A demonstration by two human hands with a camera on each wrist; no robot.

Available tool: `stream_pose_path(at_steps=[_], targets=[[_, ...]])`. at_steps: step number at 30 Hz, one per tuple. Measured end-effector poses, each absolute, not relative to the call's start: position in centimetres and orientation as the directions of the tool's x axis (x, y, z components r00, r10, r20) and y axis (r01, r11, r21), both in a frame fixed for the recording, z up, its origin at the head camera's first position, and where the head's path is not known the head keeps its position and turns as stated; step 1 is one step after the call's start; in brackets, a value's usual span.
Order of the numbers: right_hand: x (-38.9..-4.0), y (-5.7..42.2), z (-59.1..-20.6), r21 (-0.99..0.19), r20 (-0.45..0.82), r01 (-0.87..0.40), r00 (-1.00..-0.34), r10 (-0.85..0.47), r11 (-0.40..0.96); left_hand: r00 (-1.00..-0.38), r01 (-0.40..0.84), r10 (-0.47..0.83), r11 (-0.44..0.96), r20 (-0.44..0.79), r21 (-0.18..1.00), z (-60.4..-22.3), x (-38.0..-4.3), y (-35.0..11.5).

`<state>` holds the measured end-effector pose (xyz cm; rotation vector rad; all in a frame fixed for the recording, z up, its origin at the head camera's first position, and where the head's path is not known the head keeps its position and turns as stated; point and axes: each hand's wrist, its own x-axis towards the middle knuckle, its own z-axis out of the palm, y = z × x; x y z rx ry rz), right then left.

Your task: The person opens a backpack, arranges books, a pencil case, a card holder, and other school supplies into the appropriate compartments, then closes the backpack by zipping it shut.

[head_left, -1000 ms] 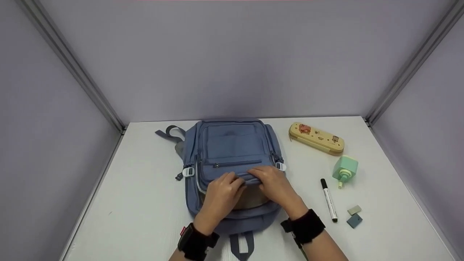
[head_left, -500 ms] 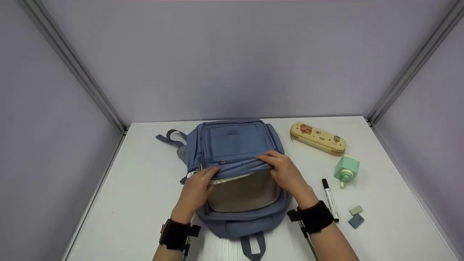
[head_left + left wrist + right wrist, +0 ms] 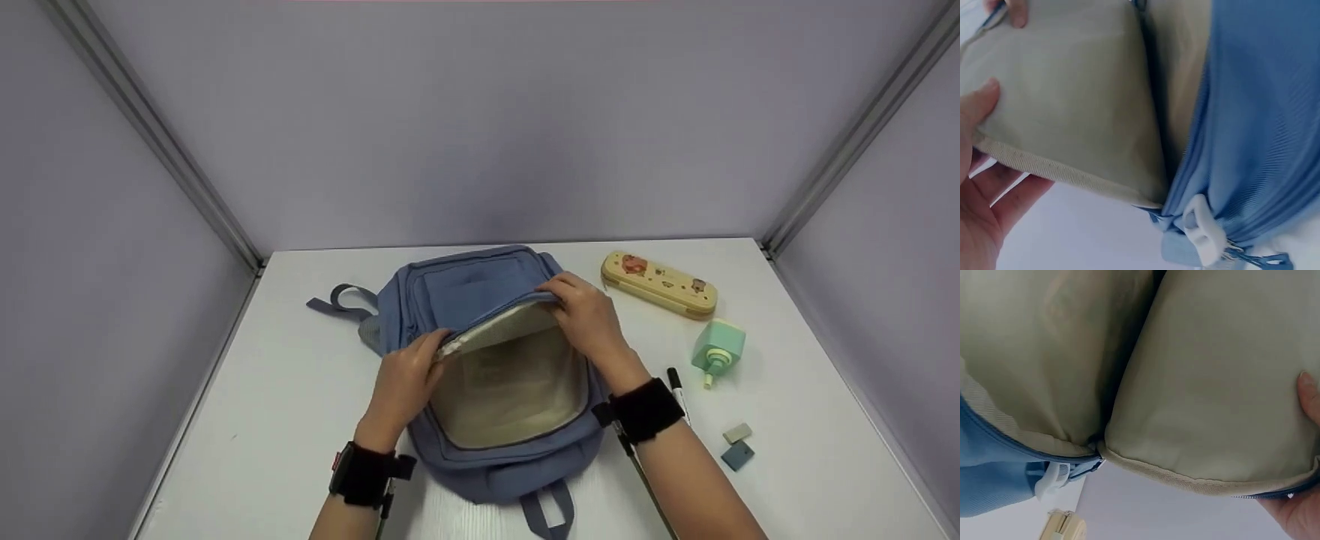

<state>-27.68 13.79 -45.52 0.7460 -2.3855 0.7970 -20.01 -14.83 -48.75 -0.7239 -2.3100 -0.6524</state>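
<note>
A blue backpack [image 3: 480, 285] lies on the table, its top handle toward the person. Its front flap is lifted, baring the beige lining [image 3: 517, 390] of the compartment. My left hand [image 3: 405, 379] pinches the flap's left edge, thumb on the lining and fingers beneath, as the left wrist view shows on the beige flap [image 3: 1067, 101]. At the flap's right edge, my right hand [image 3: 589, 315] holds the zippered rim; in the right wrist view its thumb [image 3: 1310, 398] rests on the lining. White buckles [image 3: 1204, 229] hang at the bag's sides.
Right of the backpack lie a yellow pencil case [image 3: 660, 285], a green bottle with a pump-like nozzle [image 3: 718, 349], and a black-capped marker [image 3: 676, 386] partly behind the right wrist. Two small blocks [image 3: 738, 454] sit nearer the front. Grey panels [image 3: 480, 127] enclose the table.
Both hands have spread apart and raised the flap up and away from the person, so the compartment gapes wider. The backpack has turned slightly, its top handle shifting right.
</note>
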Motion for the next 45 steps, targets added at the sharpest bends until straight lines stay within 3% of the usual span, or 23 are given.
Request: stream_pose_path(at_steps=[11,19,24,30,37,45], targets=[[-28.2,13.9,-44.9,-0.389,0.614,-0.608,-0.731,-0.296,0.692,-0.786,0.496,0.093,0.685,0.612,0.534,-47.6,-22.5,-14.6],[-27.0,16.5,-44.3,-0.491,0.535,-0.537,-0.807,-0.249,0.686,-0.847,0.391,-0.033,0.638,0.531,0.663,-47.8,-23.6,-15.0],[-27.2,19.7,-44.1,-0.542,0.401,-0.344,-0.908,-0.124,0.766,-0.860,0.346,-0.079,0.636,0.505,0.689,-48.1,-23.9,-15.1],[-27.8,25.3,-45.2,-0.491,0.245,-0.015,-0.962,0.121,0.871,-0.864,0.322,-0.100,0.642,0.493,0.696,-48.2,-24.0,-15.0],[-27.3,30.7,-48.2,-0.554,-0.003,0.275,-0.945,0.328,0.786,-0.868,0.291,-0.121,0.662,0.482,0.691,-48.6,-24.1,-15.0],[-27.0,32.6,-50.7,-0.561,-0.161,0.411,-0.906,0.392,0.719,-0.866,0.270,-0.138,0.680,0.481,0.681,-48.8,-24.1,-15.0]])
